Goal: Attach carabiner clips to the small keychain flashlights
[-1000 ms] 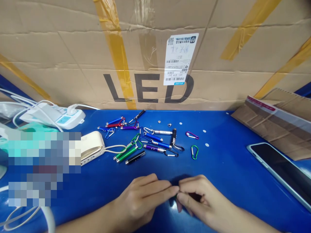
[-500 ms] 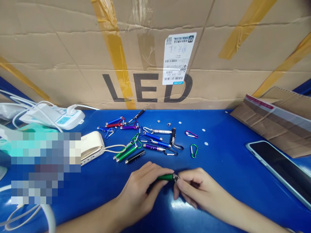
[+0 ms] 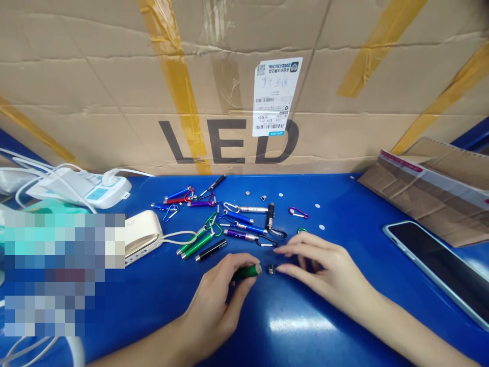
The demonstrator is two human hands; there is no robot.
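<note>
A green penlight (image 3: 248, 271) is held in my left hand (image 3: 219, 285), between thumb and fingers, with its open-looking silver end facing right. Just beyond that end, a small dark metal cap (image 3: 271, 269) rests on the blue table. My right hand (image 3: 326, 262) is open beside the cap, thumb and fingers apart with nothing between them. Behind its fingers a green carabiner (image 3: 302, 231) is partly hidden. A black penlight (image 3: 211, 250) lies past my left hand, near two green penlights (image 3: 196, 246). Purple (image 3: 240, 235) and silver (image 3: 254, 209) penlights lie farther back.
A magenta carabiner (image 3: 298, 213) and small round discs (image 3: 321, 227) lie on the table. A phone (image 3: 431, 270) is at right, with a cardboard piece (image 3: 439, 193) behind. At left are a white power bank (image 3: 143, 229) and power strip (image 3: 103, 191). A large carton (image 3: 126, 92) forms the back.
My right hand has let go of the metal end piece and opened, moving up and right. The cap now sits apart from the green penlight, which my left hand has drawn slightly left.
</note>
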